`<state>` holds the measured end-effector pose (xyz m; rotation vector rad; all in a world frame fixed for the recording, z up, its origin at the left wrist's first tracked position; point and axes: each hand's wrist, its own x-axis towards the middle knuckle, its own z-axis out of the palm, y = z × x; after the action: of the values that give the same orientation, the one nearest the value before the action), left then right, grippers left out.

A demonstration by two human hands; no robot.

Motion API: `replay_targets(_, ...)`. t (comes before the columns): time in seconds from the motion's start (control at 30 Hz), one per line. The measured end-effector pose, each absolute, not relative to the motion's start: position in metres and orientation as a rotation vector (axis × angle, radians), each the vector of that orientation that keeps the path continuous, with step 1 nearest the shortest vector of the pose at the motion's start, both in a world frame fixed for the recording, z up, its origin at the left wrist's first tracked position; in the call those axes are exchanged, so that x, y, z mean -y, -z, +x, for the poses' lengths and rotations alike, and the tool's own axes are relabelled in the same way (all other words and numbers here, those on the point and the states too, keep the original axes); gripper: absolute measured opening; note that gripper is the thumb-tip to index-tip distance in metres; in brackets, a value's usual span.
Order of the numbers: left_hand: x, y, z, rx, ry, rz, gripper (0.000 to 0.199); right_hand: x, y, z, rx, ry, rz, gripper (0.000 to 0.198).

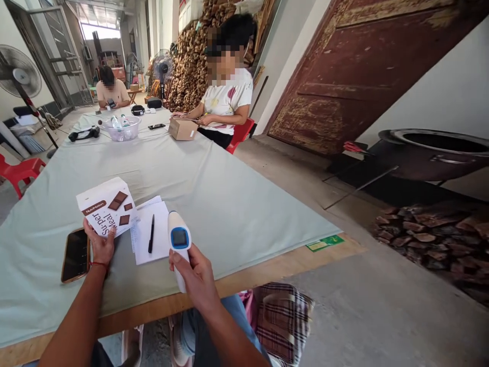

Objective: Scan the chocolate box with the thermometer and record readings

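From my seat I see both grips at work over the near end of the table (244,219). My left grip (101,248) is closed on the lower edge of the box (105,201), thumb toward the printed face; the box leans at a tilt, and I cannot tell whether its underside touches the table. My right grip (199,280) is wrapped round the handle of the thermometer (180,237), its screen toward me, though I can't make out a reading. Between the two lie the papers (142,250), with the pen (152,234) on top. The phone (76,255) lies just left of my left grip.

On progress, I judge this partway: the box and the thermometer are both in hand, and neither has been set down. The thermometer seems to point away across the table, not plainly at the box, so I can't call a reading done. The pen is touched by neither grip, and what the papers bear is too small for me to read.
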<state>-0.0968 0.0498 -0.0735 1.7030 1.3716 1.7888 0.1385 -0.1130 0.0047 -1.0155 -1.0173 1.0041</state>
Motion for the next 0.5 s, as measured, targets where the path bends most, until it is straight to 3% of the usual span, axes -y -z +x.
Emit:
replay_targets(0.17,-0.052,0.078,-0.100,-1.409,-1.882,1.681,0.101,0.091,0.017,0.175,1.118,-0.749,-1.236,0.045)
replay_targets(0.33,-0.052,0.083,-0.102,-1.771,-1.764,1.709,0.100,0.049,0.051,0.241,1.407,-0.368,-2.088,0.046)
replay_targets(0.5,-0.049,0.090,-0.097,-1.836,-1.671,1.647,0.097,0.030,0.067,0.274,1.651,-0.172,-2.333,0.045)
